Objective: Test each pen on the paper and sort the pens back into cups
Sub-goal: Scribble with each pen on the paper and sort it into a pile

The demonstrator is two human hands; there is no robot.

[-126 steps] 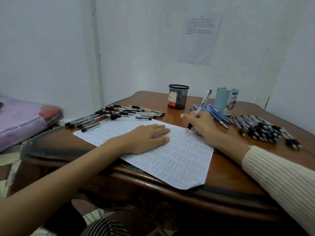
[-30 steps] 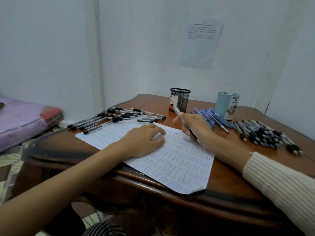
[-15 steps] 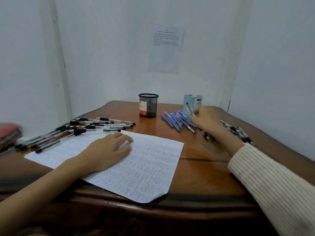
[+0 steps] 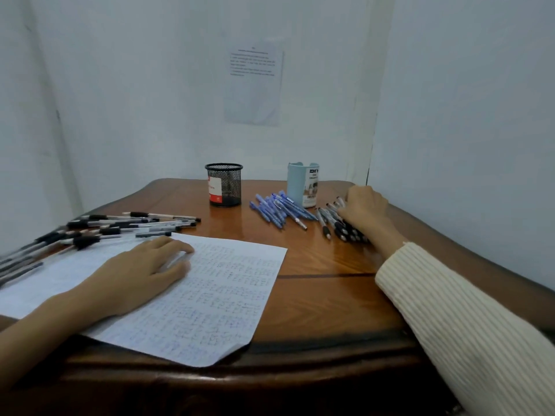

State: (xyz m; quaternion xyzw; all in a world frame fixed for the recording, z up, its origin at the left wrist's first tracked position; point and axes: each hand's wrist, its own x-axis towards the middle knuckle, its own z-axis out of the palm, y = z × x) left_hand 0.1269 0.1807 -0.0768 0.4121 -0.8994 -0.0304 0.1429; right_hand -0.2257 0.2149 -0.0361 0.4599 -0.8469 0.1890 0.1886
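A white sheet of paper (image 4: 210, 295) covered in small scribbles lies on the wooden table (image 4: 324, 265). My left hand (image 4: 141, 271) rests flat on it, holding nothing. My right hand (image 4: 365, 208) reaches to the far right and sits on a pile of clear pens with black grips (image 4: 345, 231), fingers curled around a pen whose end pokes out at the fingertips. A heap of blue pens (image 4: 279, 210) lies between the black mesh cup (image 4: 224, 184) and the light blue cup (image 4: 301, 184). More black-capped pens (image 4: 120, 228) are spread at the left.
The table stands in a corner between white walls, with a printed sheet (image 4: 255, 85) stuck on the back wall. Both cups stand near the table's far edge. The paper's front corner hangs over the near edge.
My right hand has carried the pen from the paper across to the black-grip pile on the right. The view has swung right. My left hand has stayed on the paper.
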